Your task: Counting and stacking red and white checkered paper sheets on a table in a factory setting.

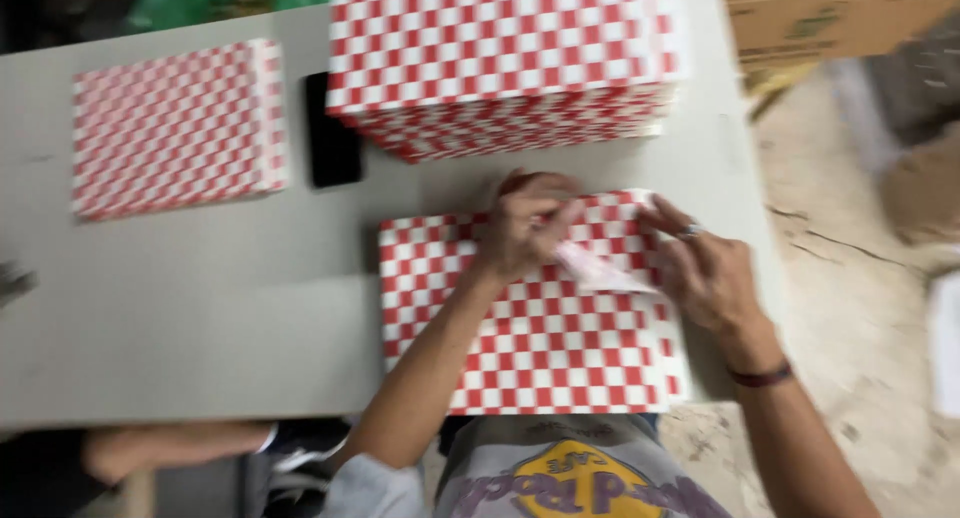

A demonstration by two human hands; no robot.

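A pale grey surface (200, 308) fills most of the view, with a cracked, dusty concrete floor (850, 318) beyond its far side edge and a brown cardboard box (830, 18) standing on that floor. The landmark is the tall stack of red-and-white checked paper sheets (500, 68) at the back of the surface. Directly in front of that stack, at the near edge, lies a flat red-and-white checked paper sheet (540, 348), possibly the top of a thin pile; the blur hides its thickness.

The left hand (525, 228) rests on the sheet's far edge, fingers curled down on the paper in a narrow grip. The right hand (705, 273), with a ring on one finger and a dark band at the wrist, is beside it at the far right corner, where a strip of the paper is turned up, showing its pale underside. Whether the right grip pinches that flap or only touches it cannot be told.

The paper looks thin, light and limp. It should crease readily, slide on the smooth surface and tear if pulled hard, so corners and edges are the best places to take hold.

Beside the tall stack on its other side lies a black phone (332, 138), and beyond that a lower pile of checked sheets (178, 128).
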